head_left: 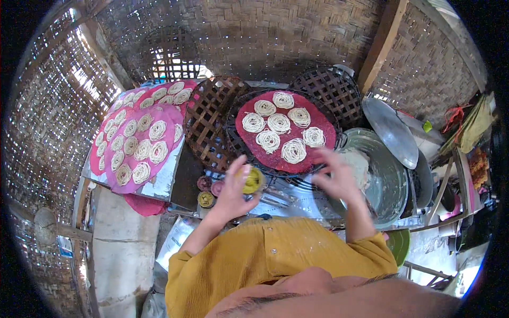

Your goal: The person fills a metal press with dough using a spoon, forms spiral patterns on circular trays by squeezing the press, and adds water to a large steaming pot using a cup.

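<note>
A small clear cup with yellow contents (254, 180) is in my left hand (230, 192), its thumb and fingers curved round the side. My right hand (338, 179) is slightly blurred, its fingers apart, at the near right edge of a red round cloth (252, 144); I see nothing in it. Several flat coils of pale noodle-like strands (279, 123) lie on that cloth, which rests on a dark woven tray (231, 139). Beside my left hand stand a cup with dark pink contents (204, 183), a pink one (217, 187) and another yellow one (205, 199).
At left, pink cloths (130, 174) bear more coils. Woven trays (212, 114) lean beyond. A large grey-green basin (389, 183) with a pale doughy mass (356, 163) stands right, a metal lid (391, 131) behind it. Metal utensils (278, 197) lie in front of the tray.
</note>
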The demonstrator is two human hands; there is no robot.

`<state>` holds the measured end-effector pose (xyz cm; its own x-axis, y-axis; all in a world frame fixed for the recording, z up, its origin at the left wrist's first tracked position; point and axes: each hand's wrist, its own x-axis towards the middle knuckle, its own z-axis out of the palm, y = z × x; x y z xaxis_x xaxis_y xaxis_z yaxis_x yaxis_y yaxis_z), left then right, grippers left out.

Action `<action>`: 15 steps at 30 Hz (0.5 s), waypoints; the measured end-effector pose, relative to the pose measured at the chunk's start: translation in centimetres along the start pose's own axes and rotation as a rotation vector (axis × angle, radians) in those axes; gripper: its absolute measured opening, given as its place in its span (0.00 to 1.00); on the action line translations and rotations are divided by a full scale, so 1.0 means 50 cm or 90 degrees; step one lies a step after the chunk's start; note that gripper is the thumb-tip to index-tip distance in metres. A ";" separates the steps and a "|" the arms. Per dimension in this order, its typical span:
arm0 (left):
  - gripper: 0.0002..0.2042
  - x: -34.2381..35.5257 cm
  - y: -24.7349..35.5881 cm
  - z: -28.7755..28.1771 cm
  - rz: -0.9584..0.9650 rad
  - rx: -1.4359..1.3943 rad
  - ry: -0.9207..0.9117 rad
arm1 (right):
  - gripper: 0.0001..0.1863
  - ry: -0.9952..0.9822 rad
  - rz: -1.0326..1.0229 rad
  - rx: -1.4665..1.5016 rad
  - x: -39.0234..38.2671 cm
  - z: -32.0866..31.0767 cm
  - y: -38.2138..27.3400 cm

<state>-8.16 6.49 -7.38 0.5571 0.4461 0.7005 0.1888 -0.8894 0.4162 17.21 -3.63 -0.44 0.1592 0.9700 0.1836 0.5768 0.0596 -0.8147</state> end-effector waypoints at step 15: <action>0.49 0.066 0.032 0.037 -0.038 -0.215 -0.067 | 0.35 -0.211 -0.052 0.141 0.055 0.115 0.014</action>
<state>-4.55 6.36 -5.49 0.6361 0.4683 0.6133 -0.0444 -0.7712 0.6350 13.47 0.42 -3.68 -0.1683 0.9812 0.0946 0.3840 0.1537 -0.9105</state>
